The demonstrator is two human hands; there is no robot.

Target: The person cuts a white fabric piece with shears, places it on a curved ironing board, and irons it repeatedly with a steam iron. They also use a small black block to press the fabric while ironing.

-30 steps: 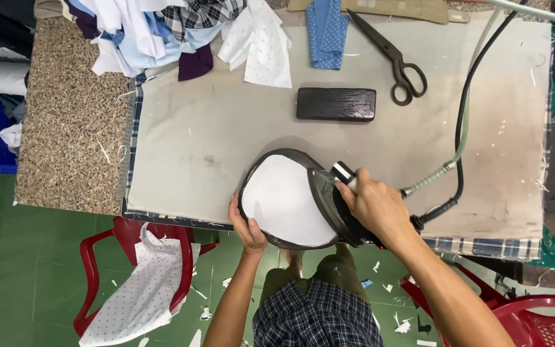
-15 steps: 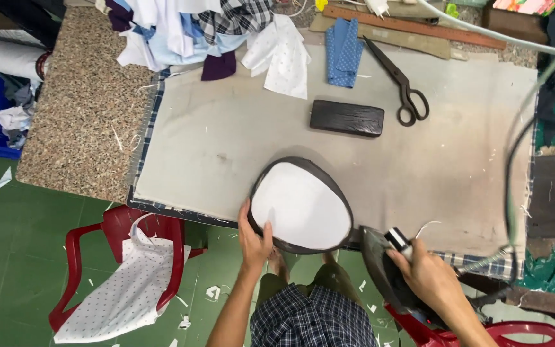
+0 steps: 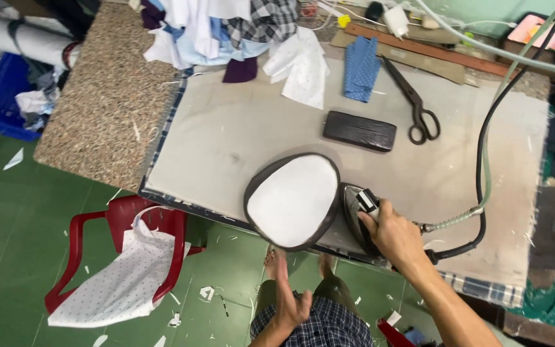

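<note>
Right hand [image 3: 394, 239]: fingers wrapped round steam iron [image 3: 358, 222], beside oval white fabric piece [image 3: 293, 200] on counter [image 3: 226, 148]. Left hand [image 3: 288, 302]: off counter, fingers spread, empty.

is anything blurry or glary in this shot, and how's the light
Head view: light is even and soft, with only faint shadows under the scissors and dark block. The left hand is smeared by motion blur below the table edge; the right hand on the iron is sharper. No strong glare; the white oval piece looks bright but keeps its edge. Table edges slant, wide-angle style.
</note>
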